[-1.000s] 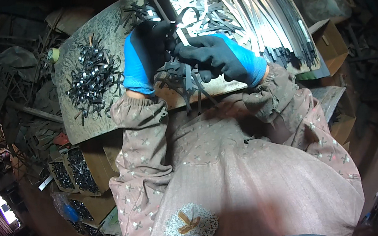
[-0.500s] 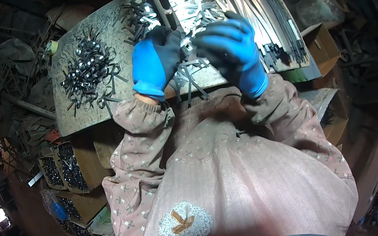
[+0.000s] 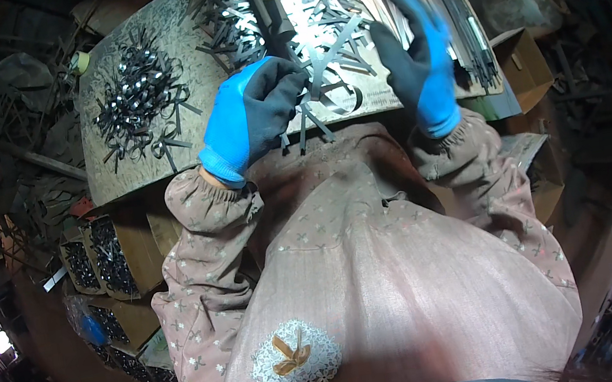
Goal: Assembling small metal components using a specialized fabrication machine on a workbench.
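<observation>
My left hand (image 3: 253, 112), in a blue glove with a dark palm, is closed at the table's near edge. From its pinched fingertips a thin dark strip bent into a loop (image 3: 357, 98) seems to reach out to the right. My right hand (image 3: 423, 67), gloved alike, is raised with thumb and fingers apart and nothing visible between them; its fingers are blurred. Just beyond the left hand stands a dark upright metal post (image 3: 264, 7). Flat loose strips (image 3: 322, 10) lie behind and between the hands, and long straight strips (image 3: 470, 48) lie beside the right hand.
On the left of the table (image 3: 111, 184) is a heap of bent dark strips (image 3: 142, 97). A tape roll (image 3: 80, 62) sits at its left edge. Cardboard boxes of dark pieces (image 3: 112, 259) stand low on the left; an open carton (image 3: 525, 71) stands at right.
My right hand has moved right, away from the left hand, and its fingers have spread. My left hand has come slightly nearer and left of the post. A looped strip now shows between them.
</observation>
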